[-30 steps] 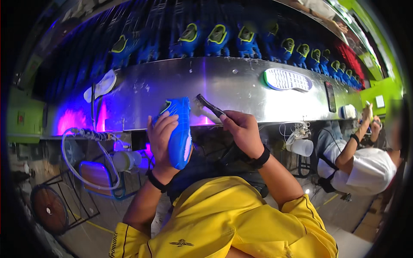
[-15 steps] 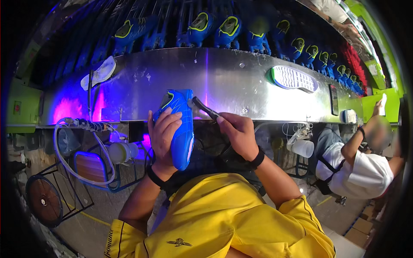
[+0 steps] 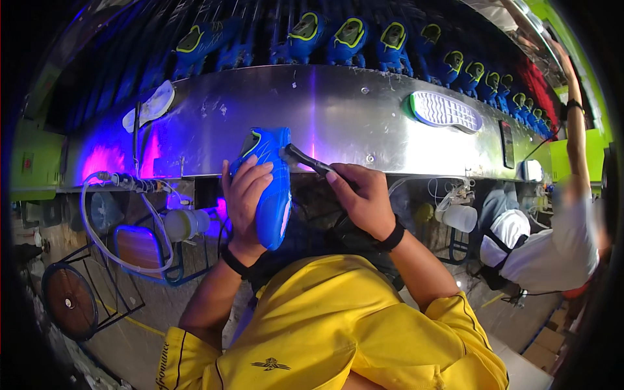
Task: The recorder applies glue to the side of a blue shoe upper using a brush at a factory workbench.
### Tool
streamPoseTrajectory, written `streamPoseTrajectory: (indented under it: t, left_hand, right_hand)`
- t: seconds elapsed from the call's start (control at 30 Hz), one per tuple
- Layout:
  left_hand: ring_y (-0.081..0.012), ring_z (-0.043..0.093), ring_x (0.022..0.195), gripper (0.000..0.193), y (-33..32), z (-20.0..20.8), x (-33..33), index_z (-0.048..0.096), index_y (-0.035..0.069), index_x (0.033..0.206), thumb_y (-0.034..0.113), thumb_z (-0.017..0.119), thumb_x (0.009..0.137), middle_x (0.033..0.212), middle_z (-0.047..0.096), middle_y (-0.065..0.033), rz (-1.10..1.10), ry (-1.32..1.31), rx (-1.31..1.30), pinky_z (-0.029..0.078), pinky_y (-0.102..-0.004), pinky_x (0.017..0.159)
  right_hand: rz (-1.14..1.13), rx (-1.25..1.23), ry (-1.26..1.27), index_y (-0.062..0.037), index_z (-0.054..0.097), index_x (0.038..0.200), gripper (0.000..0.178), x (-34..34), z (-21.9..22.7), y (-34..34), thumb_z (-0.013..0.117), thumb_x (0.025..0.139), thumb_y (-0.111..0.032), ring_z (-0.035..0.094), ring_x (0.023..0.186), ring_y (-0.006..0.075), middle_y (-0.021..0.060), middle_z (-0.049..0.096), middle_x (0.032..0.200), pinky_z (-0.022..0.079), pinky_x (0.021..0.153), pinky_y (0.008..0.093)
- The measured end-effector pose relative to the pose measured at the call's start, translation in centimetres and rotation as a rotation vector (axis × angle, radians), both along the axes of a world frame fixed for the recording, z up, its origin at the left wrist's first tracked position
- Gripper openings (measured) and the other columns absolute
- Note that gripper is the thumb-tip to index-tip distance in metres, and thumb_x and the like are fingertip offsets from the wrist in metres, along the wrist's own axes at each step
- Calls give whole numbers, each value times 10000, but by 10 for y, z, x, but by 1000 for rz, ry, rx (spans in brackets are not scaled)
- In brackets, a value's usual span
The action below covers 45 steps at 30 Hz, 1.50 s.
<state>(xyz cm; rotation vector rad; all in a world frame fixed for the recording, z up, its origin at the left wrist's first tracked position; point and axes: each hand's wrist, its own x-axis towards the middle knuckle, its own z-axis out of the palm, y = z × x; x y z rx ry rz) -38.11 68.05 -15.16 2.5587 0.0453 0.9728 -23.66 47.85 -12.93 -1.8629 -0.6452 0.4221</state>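
Observation:
My left hand [image 3: 247,208] is wrapped round a blue shoe upper [image 3: 273,211], which stands heel up and toe toward me with its yellow-edged opening on the left. In my right hand [image 3: 365,200] is a black-handled brush [image 3: 311,161]. The brush's tip meets the upper's right edge near the heel. Its bristles are too small to see clearly.
A steel bench [image 3: 247,104] runs across, with a white sole [image 3: 445,112] at right, another pale sole [image 3: 149,106] at left and a phone [image 3: 506,144]. Behind stand racked blue shoe uppers [image 3: 351,36]. Hoses [image 3: 123,182] hang below the edge. A co-worker [image 3: 546,250] reaches up at right.
The upper and the brush have shifted slightly upward in view, the brush tip still at the heel edge. The co-worker's arm has stretched farther up toward the rack.

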Motion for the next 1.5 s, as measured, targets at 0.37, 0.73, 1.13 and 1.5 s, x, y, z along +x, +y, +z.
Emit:
streamPoseTrajectory:
  t: [0.37, 0.73, 1.13, 1.5]
  left_hand:
    - [-408, 568, 1400, 639, -10, 19, 8, 506, 76, 1410, 210, 824, 873, 1408, 627, -159, 23, 18, -18, 253, -657, 1274]
    - [-379, 561, 1403, 698, -32, 57, 38, 516, 80, 1432, 100, 804, 797, 1416, 614, -144, 124, 82, -39, 262, -628, 1265]
    - [-419, 575, 1271, 659, -22, 93, 79, 536, 75, 1358, 27, 782, 749, 1291, 618, -166, 157, 260, -52, 367, -589, 1163]
    - [-461, 629, 1177, 628, 25, 102, 105, 598, 21, 1284, 37, 808, 693, 1215, 660, -217, 73, 321, -163, 518, -499, 1025]
  right_hand:
    - [78, 135, 290, 69, 765, 1117, 238, -23, 25, -37, 741, 1035, -153, 575, 688, 89, 61, 706, 793, 460, 624, 282]
    - [52, 259, 50, 69, 740, 1126, 186, -31, 41, -52, 708, 995, -58, 622, 685, 217, 139, 664, 812, 475, 661, 315]
    - [-37, 66, -389, 30, 761, 1119, 200, 15, 91, -47, 738, 937, -48, 609, 606, 237, 128, 651, 777, 471, 595, 323]
    - [59, 260, -248, 58, 778, 1122, 245, 67, 51, 0, 753, 952, -117, 654, 710, 219, 159, 721, 844, 498, 669, 322]
